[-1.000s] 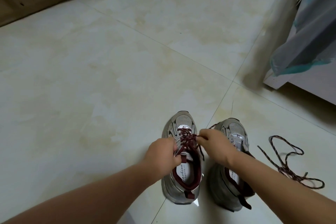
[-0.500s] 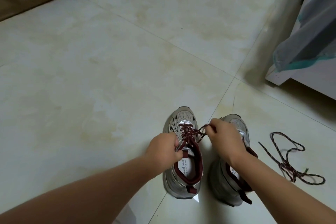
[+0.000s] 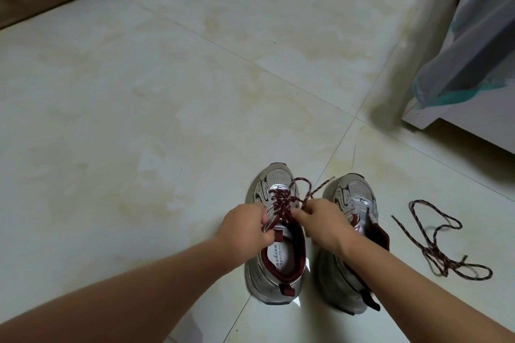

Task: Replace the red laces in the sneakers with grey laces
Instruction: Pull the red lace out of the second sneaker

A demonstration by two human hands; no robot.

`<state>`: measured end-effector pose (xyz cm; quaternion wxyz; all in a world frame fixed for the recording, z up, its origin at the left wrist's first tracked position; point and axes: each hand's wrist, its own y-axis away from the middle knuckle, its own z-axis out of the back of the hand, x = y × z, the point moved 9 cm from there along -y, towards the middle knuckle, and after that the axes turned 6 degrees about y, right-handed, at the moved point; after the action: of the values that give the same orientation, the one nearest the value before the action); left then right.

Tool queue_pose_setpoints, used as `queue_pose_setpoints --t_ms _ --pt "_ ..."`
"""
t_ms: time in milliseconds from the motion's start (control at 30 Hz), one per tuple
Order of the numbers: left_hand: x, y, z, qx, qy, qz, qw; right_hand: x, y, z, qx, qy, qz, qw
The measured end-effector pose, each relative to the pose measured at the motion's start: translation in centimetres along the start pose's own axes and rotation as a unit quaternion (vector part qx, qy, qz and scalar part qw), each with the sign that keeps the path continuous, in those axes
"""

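Loosening out of the left sneaker (image 3: 274, 234), the red lace (image 3: 281, 203) now stands in a slack loop above the upper eyelets, looser than half a second ago, when it ran taut to the right hand (image 3: 320, 220), which suggests another crossing has just come free. That hand pinches the lace beside the tongue while the left hand (image 3: 245, 224) grips the shoe's near edge, fingers curled. Beside it sits the right sneaker (image 3: 354, 242), already unlaced, its removed lace (image 3: 434, 248) loose on the tiled floor (image 3: 139, 120); no grey laces are visible.
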<state>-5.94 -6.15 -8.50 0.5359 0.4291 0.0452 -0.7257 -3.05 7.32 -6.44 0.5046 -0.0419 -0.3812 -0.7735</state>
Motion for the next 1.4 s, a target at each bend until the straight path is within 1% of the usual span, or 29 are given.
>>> queue_pose_setpoints --t_ms 33,67,100,133,167,200,233,267,300,333,367,400,433,467,500,567,600,633,667,767,833,900,967,1133,1200,1267,1300,1333,1400 --pt "-0.1 0.0 0.0 0.001 0.002 0.0 1.0 0.2 -0.1 -0.1 0.001 -0.001 0.009 1.0" --pt "-0.1 0.0 -0.1 0.004 0.004 0.0 1.0 0.2 -0.3 0.5 -0.032 -0.018 0.016 0.999" --pt "-0.1 0.0 -0.1 0.005 0.005 0.0 1.0 0.1 -0.4 1.8 -0.09 -0.047 0.015 0.995" --pt "-0.1 0.0 -0.1 0.006 0.005 0.0 1.0 -0.2 -0.3 3.3 -0.155 -0.084 0.01 0.984" --pt "-0.1 0.0 -0.1 0.005 0.006 0.0 1.0 -0.6 -0.1 4.4 -0.201 -0.118 0.002 0.972" --pt "0.0 0.0 -0.1 0.005 0.007 0.0 1.0 -0.7 0.0 5.0 -0.217 -0.14 -0.003 0.966" --pt "0.0 0.0 -0.1 0.005 0.005 0.0 1.0 -0.7 -0.1 4.8 -0.194 -0.138 -0.007 0.971" --pt "0.0 0.0 -0.2 0.005 0.001 -0.001 1.0 -0.3 -0.2 3.9 -0.133 -0.108 -0.012 0.985" --pt "-0.1 0.0 -0.2 0.003 0.0 -0.001 1.0 0.1 -0.2 2.4 -0.049 -0.063 -0.016 0.997" --pt "-0.1 0.1 -0.1 0.0 0.002 -0.001 1.0 0.3 0.1 0.7 0.036 -0.021 -0.015 0.999" --pt "-0.1 0.1 -0.1 -0.002 0.004 -0.002 1.0 0.5 0.3 -0.4 0.093 0.009 -0.008 0.996" --pt "-0.2 0.1 -0.1 -0.003 0.005 -0.003 1.0 0.7 0.2 -0.7 0.106 0.031 0.005 0.994" --pt "-0.2 0.1 -0.1 -0.001 0.006 -0.003 1.0 0.8 0.0 -0.3 0.083 0.043 0.017 0.995" --pt "-0.2 0.1 -0.1 0.001 0.006 -0.003 1.0 0.8 -0.4 0.7 0.031 0.047 0.022 0.998" --pt "-0.2 0.2 -0.1 0.002 0.004 -0.004 1.0 0.6 -0.7 2.2 -0.04 0.042 0.016 0.998" --pt "-0.1 0.1 -0.1 0.002 0.0 -0.007 1.0 -0.3 -0.5 5.6 -0.174 0.005 -0.011 0.985" --pt "-0.1 0.1 -0.1 0.003 0.001 -0.008 1.0 -0.6 -0.4 6.5 -0.205 -0.004 -0.021 0.979" --pt "0.0 0.1 -0.2 0.003 0.002 -0.006 1.0 -0.6 -0.2 6.9 -0.206 0.004 -0.027 0.978" --pt "0.0 0.1 -0.2 0.003 0.003 -0.005 1.0 -0.3 -0.1 6.5 -0.186 0.031 -0.026 0.982" --pt "0.0 0.1 -0.2 0.001 0.003 -0.003 1.0 1.4 -0.1 3.4 -0.1 0.141 0.026 0.985" --pt "-0.1 0.0 -0.1 0.0 0.001 -0.006 1.0 2.2 -0.2 1.5 -0.056 0.151 0.06 0.985" --pt "-0.2 0.0 0.0 0.0 -0.003 -0.008 1.0 2.3 -0.4 1.0 -0.031 0.136 0.06 0.988" --pt "-0.3 0.0 0.0 0.002 -0.012 -0.011 1.0 2.8 -0.6 0.9 -0.02 0.17 0.077 0.982" --pt "-0.4 0.1 -0.3 0.028 -0.035 -0.016 0.999 3.9 -0.9 0.5 0.004 0.27 0.141 0.952" --pt "-0.5 0.0 -0.4 0.039 -0.045 -0.02 0.998 4.7 -1.0 0.9 -0.006 0.33 0.17 0.928" --pt "-0.6 0.0 -0.6 0.045 -0.05 -0.02 0.998 5.5 -1.0 0.7 -0.036 0.379 0.205 0.902" --pt "-0.5 0.0 -0.7 0.045 -0.049 -0.019 0.998 5.5 -1.1 0.6 -0.047 0.392 0.206 0.895" --pt "-0.5 0.0 -0.6 0.044 -0.047 -0.017 0.998 5.1 -1.3 0.6 -0.054 0.384 0.19 0.902" --pt "-0.4 0.0 -0.5 0.042 -0.039 -0.014 0.998 3.9 -1.4 1.0 -0.041 0.32 0.134 0.937"
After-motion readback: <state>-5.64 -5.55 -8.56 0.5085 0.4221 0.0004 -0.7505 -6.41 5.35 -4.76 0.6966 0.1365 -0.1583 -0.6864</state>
